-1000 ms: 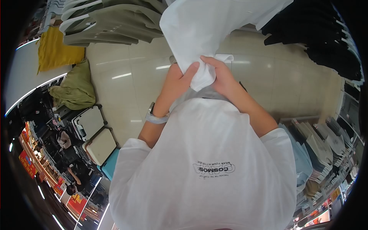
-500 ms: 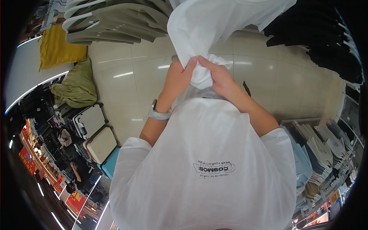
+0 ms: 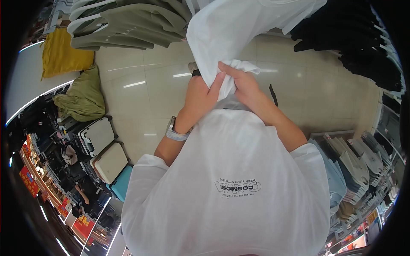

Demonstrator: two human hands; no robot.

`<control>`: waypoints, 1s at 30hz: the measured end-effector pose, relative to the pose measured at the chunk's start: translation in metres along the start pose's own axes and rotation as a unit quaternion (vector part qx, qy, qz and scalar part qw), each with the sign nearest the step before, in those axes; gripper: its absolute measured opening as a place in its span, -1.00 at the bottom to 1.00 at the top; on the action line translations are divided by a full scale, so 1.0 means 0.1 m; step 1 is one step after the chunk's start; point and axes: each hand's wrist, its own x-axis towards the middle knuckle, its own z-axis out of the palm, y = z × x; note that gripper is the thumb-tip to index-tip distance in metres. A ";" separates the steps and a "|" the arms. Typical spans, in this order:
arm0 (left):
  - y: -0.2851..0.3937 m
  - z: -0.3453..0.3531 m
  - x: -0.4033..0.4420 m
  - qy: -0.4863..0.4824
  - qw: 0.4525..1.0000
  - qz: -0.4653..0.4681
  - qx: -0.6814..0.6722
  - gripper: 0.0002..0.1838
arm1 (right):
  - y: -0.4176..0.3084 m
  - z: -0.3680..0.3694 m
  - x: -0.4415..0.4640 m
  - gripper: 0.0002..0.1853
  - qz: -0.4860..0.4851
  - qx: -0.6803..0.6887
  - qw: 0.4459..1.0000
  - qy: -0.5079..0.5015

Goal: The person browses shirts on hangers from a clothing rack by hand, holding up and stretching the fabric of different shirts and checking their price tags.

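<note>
A white T-shirt point(image 3: 226, 34) hangs at the top centre, its lower part drawn toward me and bunched up. My left hand point(image 3: 203, 94), with a watch point(image 3: 171, 125) on its wrist, grips the cloth with the thumb laid on top. Beside it on the right, my right hand point(image 3: 244, 85) is closed on the gathered cloth, its thumb pointing up and left. The two hands are close together but slightly apart. The fingers under the cloth are mostly hidden.
Olive garments point(image 3: 128, 25) hang at the upper left, black ones point(image 3: 341, 38) at the upper right. Suitcases point(image 3: 110, 161) stand on the left near a yellow cloth point(image 3: 64, 53) and a green one point(image 3: 85, 98). Folded-looking clothes on hangers point(image 3: 350, 160) fill the lower right. Another person point(image 3: 85, 196) is far left.
My left hand has shifted slightly down and away from the right, its thumb lower on the cloth. The bunched cloth between the hands has changed shape, with less hanging below them.
</note>
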 end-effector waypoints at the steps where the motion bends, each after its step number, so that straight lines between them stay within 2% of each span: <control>1: 0.03 0.02 0.00 0.039 0.997 0.008 -0.059 -0.65 | 0.00 -0.02 0.01 -0.68 0.002 -0.007 1.000 -0.013; 2: 0.04 0.03 0.00 0.077 0.990 0.017 -0.118 -0.63 | 0.00 -0.03 0.02 -0.68 0.002 -0.008 1.000 -0.014; 3: 0.04 0.01 0.01 0.079 0.990 0.017 -0.117 -0.63 | 0.00 -0.04 0.04 -0.67 0.009 0.013 0.999 -0.028; 5: 0.01 -0.09 0.05 0.062 0.988 -0.073 -0.119 -0.58 | 0.01 -0.07 0.08 -0.67 0.017 0.033 0.998 -0.043; 6: -0.03 -0.15 0.07 0.063 0.988 -0.073 -0.119 -0.58 | 0.01 -0.09 0.11 -0.64 0.043 0.075 0.996 -0.016; 8: -0.11 -0.26 0.12 0.032 0.982 -0.167 -0.082 -0.55 | 0.02 -0.16 0.16 -0.62 0.067 0.117 0.991 0.011; 11: -0.22 -0.26 0.15 0.081 0.973 -0.140 -0.163 -0.56 | 0.05 -0.21 0.19 -0.57 0.074 0.111 0.991 0.004; 14: -0.42 -0.18 0.16 0.062 0.960 -0.154 -0.223 -0.61 | 0.07 -0.18 0.17 -0.59 0.051 0.081 0.995 -0.014; 15: -0.35 -0.16 0.16 0.062 0.961 -0.154 -0.222 -0.61 | 0.07 -0.18 0.17 -0.58 0.046 0.070 0.996 -0.021; 17: -0.15 -0.09 0.13 -0.017 0.960 -0.208 -0.187 -0.68 | 0.07 -0.18 0.16 -0.58 0.041 0.059 0.997 -0.030; 18: -0.13 -0.06 0.11 -0.016 0.960 -0.208 -0.187 -0.68 | 0.06 -0.18 0.15 -0.57 0.043 0.046 0.997 -0.044; 21: -0.11 -0.02 0.08 -0.057 0.947 -0.213 -0.233 -0.70 | 0.06 -0.18 0.14 -0.57 0.036 0.030 0.998 -0.050; 23: -0.08 -0.04 0.07 -0.047 0.943 -0.200 -0.260 -0.72 | 0.08 -0.15 0.12 -0.58 0.027 0.026 0.998 -0.042; 25: -0.09 -0.04 0.05 -0.064 0.953 -0.178 -0.237 -0.71 | 0.07 -0.11 0.10 -0.58 -0.016 0.009 1.000 0.010; 30: -0.01 -0.01 0.02 -0.086 0.968 -0.129 -0.195 -0.71 | 0.03 -0.16 0.18 -0.56 -0.002 -0.016 1.000 0.017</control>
